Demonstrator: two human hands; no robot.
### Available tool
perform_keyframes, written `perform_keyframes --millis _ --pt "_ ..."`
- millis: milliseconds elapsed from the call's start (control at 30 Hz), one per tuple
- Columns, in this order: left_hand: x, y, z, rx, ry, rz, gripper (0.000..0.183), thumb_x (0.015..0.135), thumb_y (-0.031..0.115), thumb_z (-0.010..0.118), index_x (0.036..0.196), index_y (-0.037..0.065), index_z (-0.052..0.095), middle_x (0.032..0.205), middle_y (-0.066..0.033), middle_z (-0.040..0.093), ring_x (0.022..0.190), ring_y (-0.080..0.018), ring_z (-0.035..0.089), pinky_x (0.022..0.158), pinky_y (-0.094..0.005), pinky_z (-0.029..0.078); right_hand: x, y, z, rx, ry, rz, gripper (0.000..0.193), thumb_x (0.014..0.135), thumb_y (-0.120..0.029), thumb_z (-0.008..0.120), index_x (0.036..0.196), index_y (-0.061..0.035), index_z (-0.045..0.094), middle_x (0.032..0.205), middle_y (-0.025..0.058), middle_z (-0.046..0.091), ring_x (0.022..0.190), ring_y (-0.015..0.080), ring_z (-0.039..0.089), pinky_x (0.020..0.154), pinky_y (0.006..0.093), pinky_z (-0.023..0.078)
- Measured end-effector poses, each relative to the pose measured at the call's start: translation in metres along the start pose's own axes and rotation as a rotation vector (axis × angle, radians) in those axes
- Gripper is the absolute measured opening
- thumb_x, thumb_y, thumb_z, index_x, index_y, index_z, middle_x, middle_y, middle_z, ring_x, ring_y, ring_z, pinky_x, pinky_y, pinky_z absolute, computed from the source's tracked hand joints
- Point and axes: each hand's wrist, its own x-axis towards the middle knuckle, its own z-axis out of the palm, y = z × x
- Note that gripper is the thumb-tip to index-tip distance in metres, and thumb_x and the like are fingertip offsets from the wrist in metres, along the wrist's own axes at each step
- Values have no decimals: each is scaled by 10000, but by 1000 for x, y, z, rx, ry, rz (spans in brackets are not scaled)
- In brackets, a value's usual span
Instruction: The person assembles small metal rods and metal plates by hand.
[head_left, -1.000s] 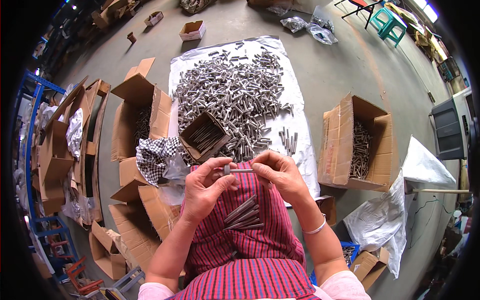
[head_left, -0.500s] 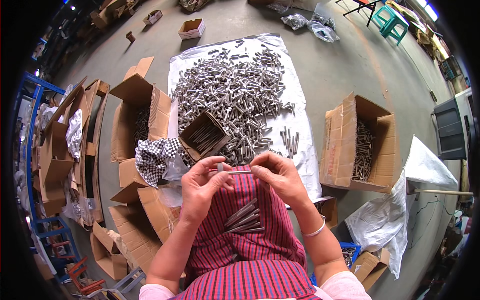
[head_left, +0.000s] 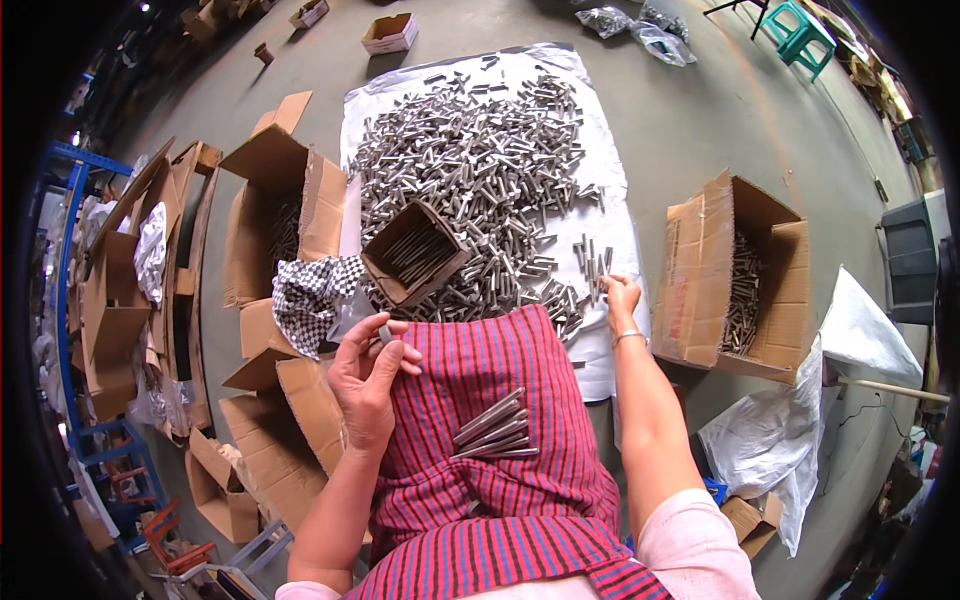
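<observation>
Between the thumb and fingers of my left hand [head_left: 368, 375] is a small grey round piece [head_left: 386, 334], held above my left thigh. My right hand [head_left: 622, 296] is stretched out to the right side of the white sheet [head_left: 625, 235], fingertips pinched at the near end of a metal pin [head_left: 604, 262]. That pin is beside a small group of similar pins set apart from a big heap of metal pins [head_left: 470, 150]. Several longer metal rods [head_left: 495, 428] lie in the lap of my striped apron [head_left: 560, 400].
A small open cardboard box [head_left: 440, 285] holding rods stands tilted at the heap's near left. Larger cartons with metal parts stand left [head_left: 322, 205] and right [head_left: 690, 280]. A checkered cloth [head_left: 310, 300] lies by the left carton. A white sack [head_left: 765, 430] is at the right.
My hands have parted. The right one moved from above my lap out to the pins on the sheet; the left, still holding the grey piece, shifted slightly left. The pin between them is gone from there.
</observation>
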Motion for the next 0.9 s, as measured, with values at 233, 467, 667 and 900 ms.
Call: perform_keyframes --millis 233,467,667,900 --pt "-17 7 -36 -36 0 -7 287 855 -12 541 1137 -36 497 978 -141 590 714 -143 596 599 -226 499 -62 -30 10 -349 -184 -280 209 714 -133 624 899 -46 664 830 108 668 790 196 635 721 310 490" --pt "-52 42 -95 -84 0 -10 276 850 -15 542 1124 -31 515 949 -131 598 703 -134 599 594 -222 502 -366 -229 -26 -352 -1185 -1115 88 768 -95 635 804 -20 608 772 73 577 735 203 542 689 299 449" --pt "-103 93 -158 -258 -2 -67 247 855 21 553 1097 -19 526 946 -137 616 690 -135 604 598 -226 503 -531 -226 -18 -1152 -1166 -1650 68 671 -133 570 717 -83 567 763 68 542 822 210 498 707 315 413" --pt "-183 157 -263 -654 -177 -329 261 883 172 559 1083 5 546 966 -162 633 672 -136 603 588 -244 496 -645 -214 -3 -1422 -1199 -1810 110 672 -172 578 632 -86 633 771 66 553 808 203 534 640 284 462"
